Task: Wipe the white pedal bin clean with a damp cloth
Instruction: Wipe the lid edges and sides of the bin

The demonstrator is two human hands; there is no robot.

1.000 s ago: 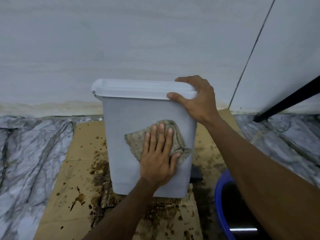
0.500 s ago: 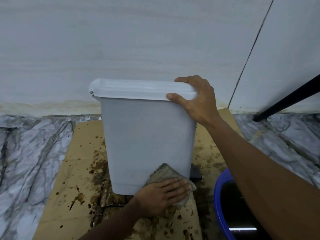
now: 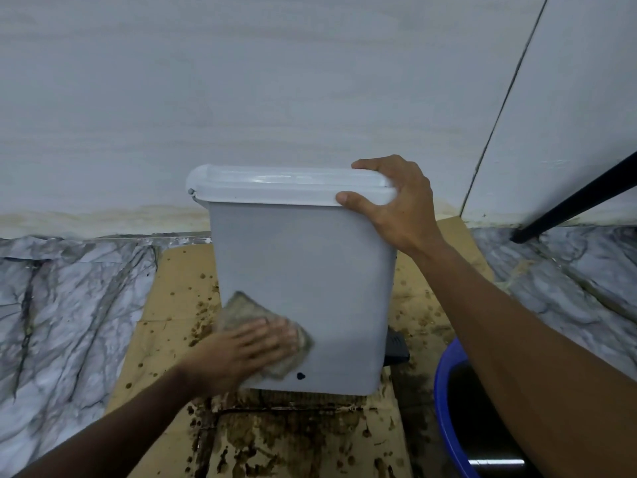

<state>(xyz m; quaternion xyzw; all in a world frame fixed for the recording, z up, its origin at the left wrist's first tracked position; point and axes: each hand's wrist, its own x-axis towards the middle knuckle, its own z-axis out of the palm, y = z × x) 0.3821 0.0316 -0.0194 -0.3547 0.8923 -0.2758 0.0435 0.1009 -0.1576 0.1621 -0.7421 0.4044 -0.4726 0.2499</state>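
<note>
Pedal bin (image 3: 310, 270): white, lid (image 3: 275, 188) shut, upright on stained cardboard (image 3: 165, 339) by the far wall (image 3: 241, 98); dark spot (image 3: 300, 376) low.
Left hand (image 3: 241, 353): straight fingers press cloth (image 3: 241, 312) low left.
Right hand (image 3: 396, 208): grips lid's right corner.

White bin (image 3: 310, 277), blue basin (image 3: 444, 401)

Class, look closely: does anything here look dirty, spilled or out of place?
Yes. A dark spot marks the white pedal bin low on its front, just right of the cloth under the left hand. Brown splatter stains the cardboard beneath.
</note>
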